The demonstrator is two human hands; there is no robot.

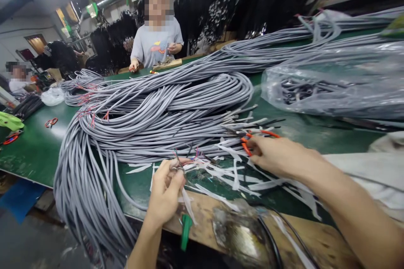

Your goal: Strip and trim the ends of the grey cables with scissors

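My left hand [166, 193] is closed around the end of a grey cable, pinching it between thumb and fingers. Thin coloured wires [176, 153] and a white strip [188, 207] stick out of that grip. Over on the right, my right hand [273, 155] is closed on orange-handled scissors [246, 142], their dark blades pointing left over the cable ends. Beyond both hands lies a large bundle of grey cables [151, 134]. White strips [235, 172] are scattered between my hands. The exact cable end inside my left fingers is partly hidden.
A wooden board [202, 210] lines the near edge of the green table [38, 151], with a green clip [186, 231] on it. A clear plastic bag [334, 80] with dark parts sits right. Red-handled scissors [51, 122] lie left. A co-worker [158, 42] sits opposite.
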